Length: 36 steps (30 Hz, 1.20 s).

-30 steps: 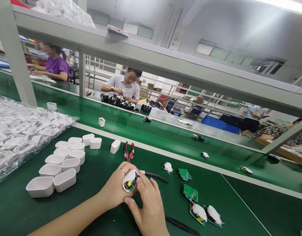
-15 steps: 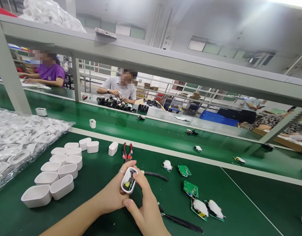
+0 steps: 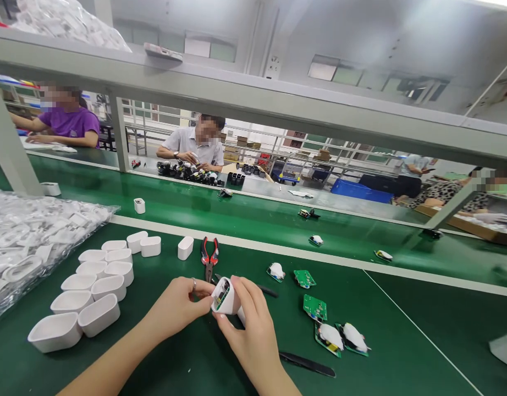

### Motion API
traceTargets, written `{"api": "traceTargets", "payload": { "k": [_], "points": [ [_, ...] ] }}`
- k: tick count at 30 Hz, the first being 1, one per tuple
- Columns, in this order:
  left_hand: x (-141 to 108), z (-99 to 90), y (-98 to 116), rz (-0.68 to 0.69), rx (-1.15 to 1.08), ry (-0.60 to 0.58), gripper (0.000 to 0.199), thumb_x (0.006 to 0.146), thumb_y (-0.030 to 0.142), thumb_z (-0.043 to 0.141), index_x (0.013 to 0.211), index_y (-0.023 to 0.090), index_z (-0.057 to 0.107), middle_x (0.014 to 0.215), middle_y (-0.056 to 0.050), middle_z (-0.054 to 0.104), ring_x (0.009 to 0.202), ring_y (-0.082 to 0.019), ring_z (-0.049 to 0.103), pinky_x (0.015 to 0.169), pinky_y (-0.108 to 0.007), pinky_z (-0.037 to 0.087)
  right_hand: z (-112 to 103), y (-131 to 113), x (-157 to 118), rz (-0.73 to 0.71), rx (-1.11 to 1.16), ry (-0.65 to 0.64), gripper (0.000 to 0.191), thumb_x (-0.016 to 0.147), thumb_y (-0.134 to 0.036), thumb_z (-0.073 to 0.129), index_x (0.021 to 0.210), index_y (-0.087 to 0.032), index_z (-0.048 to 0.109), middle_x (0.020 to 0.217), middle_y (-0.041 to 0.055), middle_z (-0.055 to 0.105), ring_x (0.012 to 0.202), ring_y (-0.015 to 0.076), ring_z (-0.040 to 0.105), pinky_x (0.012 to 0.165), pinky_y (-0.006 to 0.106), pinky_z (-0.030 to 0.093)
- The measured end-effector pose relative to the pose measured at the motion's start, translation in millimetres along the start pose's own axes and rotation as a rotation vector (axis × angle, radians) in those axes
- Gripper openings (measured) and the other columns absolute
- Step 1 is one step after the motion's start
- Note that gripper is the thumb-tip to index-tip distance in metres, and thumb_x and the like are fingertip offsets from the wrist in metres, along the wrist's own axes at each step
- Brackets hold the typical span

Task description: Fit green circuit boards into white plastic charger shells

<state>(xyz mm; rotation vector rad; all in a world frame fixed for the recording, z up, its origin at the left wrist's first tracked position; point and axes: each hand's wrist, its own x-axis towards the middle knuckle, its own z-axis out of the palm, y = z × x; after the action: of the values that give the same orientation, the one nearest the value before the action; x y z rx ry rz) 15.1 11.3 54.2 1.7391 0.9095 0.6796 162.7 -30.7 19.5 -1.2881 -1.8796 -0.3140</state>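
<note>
A white oval housing [image 3: 232, 300] with a circuit board inside is held up over the green table, its open end tilted to the left. My right hand [image 3: 253, 330] grips it around the right side, fingers on top and thumb below. My left hand [image 3: 181, 308] touches its left rim with thumb and fingers pinched together. Just behind my hands lie red-and-black pliers [image 3: 209, 259]. A black tool [image 3: 307, 363] rests to the right of my right hand, and a dark handle partly shows behind the housing. Circuit boards with white tops [image 3: 330, 336] and green boards [image 3: 315, 307] lie further right.
Several empty white housings [image 3: 99, 316] stand in rows at left, beside a plastic bag of white parts [image 3: 26, 236]. Beyond the white strip, a green belt [image 3: 253, 217] carries scattered parts. A metal shelf frame [image 3: 245, 93] crosses above; people sit across the belt.
The housing has turned so its opening faces left. My left hand has shifted from around it to its left edge, while my right hand has wrapped its right side. The belt parts have moved left.
</note>
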Motion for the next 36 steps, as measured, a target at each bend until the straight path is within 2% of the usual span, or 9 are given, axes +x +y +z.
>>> {"api": "traceTargets", "payload": {
  "k": [3, 7, 11, 15, 21, 30, 33, 36],
  "points": [
    [-1.9, 1.6, -0.8, -0.014, 0.191, 0.066, 0.026, 0.067, 0.023, 0.041, 0.075, 0.017, 0.065, 0.067, 0.002, 0.063, 0.071, -0.016, 0.054, 0.064, -0.021, 0.038, 0.1, -2.1, -0.7, -0.069, -0.050, -0.015, 0.042, 0.070, -0.017, 0.049, 0.110, -0.015, 0.040, 0.098, 0.0105, 0.052, 0.094, 0.0213, 0.048, 0.072, 0.032, 0.048],
    [-3.6, 1.4, -0.5, 0.013, 0.370, 0.098, 0.026, 0.068, 0.022, 0.038, 0.067, 0.017, 0.064, 0.064, 0.002, 0.061, 0.063, -0.013, 0.052, 0.061, -0.020, 0.036, -0.4, -1.8, -1.2, -0.141, -0.112, -0.025, 0.041, 0.071, -0.018, 0.048, 0.110, -0.013, 0.041, 0.098, 0.0115, 0.052, 0.093, 0.0225, 0.048, 0.072, 0.035, 0.048],
    [-3.8, 0.9, -1.5, 0.087, 0.525, 0.083, 0.027, 0.070, 0.020, 0.036, 0.062, 0.019, 0.061, 0.055, 0.003, 0.057, 0.056, -0.011, 0.049, 0.059, -0.020, 0.033, -2.1, -2.3, -1.1, -0.173, -0.137, -0.017, 0.040, 0.072, -0.019, 0.048, 0.111, -0.013, 0.041, 0.097, 0.0118, 0.052, 0.093, 0.0226, 0.048, 0.072, 0.035, 0.048],
    [-3.1, 2.1, -4.2, 0.097, 0.661, 0.148, 0.026, 0.069, 0.019, 0.035, 0.058, 0.019, 0.058, 0.050, 0.003, 0.054, 0.052, -0.011, 0.047, 0.059, -0.021, 0.032, -3.3, -5.5, -1.0, -0.177, -0.124, -0.013, 0.039, 0.072, -0.020, 0.049, 0.110, -0.014, 0.042, 0.096, 0.0115, 0.053, 0.091, 0.0223, 0.050, 0.071, 0.035, 0.049],
    [-3.1, 2.5, -5.3, 0.108, 0.712, 0.174, 0.026, 0.070, 0.020, 0.033, 0.053, 0.018, 0.053, 0.052, 0.000, 0.053, 0.055, -0.013, 0.047, 0.058, -0.023, 0.030, -1.1, -6.9, -4.4, -0.111, -0.066, -0.040, 0.044, 0.072, -0.023, 0.050, 0.114, -0.017, 0.037, 0.100, 0.0108, 0.053, 0.094, 0.0212, 0.051, 0.072, 0.031, 0.049],
    [-0.7, -1.4, -6.7, 0.075, 0.761, 0.177, 0.036, 0.075, 0.028, 0.029, 0.042, 0.017, 0.039, 0.044, 0.000, 0.042, 0.050, -0.014, 0.040, 0.055, -0.027, 0.026, 0.5, -4.2, -6.9, -0.165, -0.026, -0.105, 0.045, 0.073, -0.023, 0.050, 0.115, -0.016, 0.036, 0.102, 0.0117, 0.053, 0.096, 0.0217, 0.051, 0.073, 0.030, 0.049],
    [-1.9, -2.4, -3.8, 0.085, 0.748, 0.156, 0.037, 0.077, 0.028, 0.029, 0.045, 0.016, 0.044, 0.046, 0.000, 0.044, 0.051, -0.013, 0.041, 0.055, -0.026, 0.027, 0.3, -3.0, -6.0, -0.143, 0.006, -0.106, 0.045, 0.072, -0.022, 0.051, 0.114, -0.016, 0.037, 0.103, 0.0117, 0.052, 0.097, 0.0212, 0.051, 0.074, 0.030, 0.049],
    [-4.0, -3.5, -0.9, 0.140, 0.656, 0.115, 0.031, 0.077, 0.026, 0.031, 0.060, 0.018, 0.056, 0.056, 0.001, 0.054, 0.058, -0.012, 0.047, 0.061, -0.024, 0.030, -0.7, -1.2, -4.3, -0.114, 0.035, -0.087, 0.045, 0.071, -0.021, 0.052, 0.113, -0.016, 0.036, 0.103, 0.0118, 0.051, 0.097, 0.0213, 0.050, 0.076, 0.031, 0.048]
  ]
}}
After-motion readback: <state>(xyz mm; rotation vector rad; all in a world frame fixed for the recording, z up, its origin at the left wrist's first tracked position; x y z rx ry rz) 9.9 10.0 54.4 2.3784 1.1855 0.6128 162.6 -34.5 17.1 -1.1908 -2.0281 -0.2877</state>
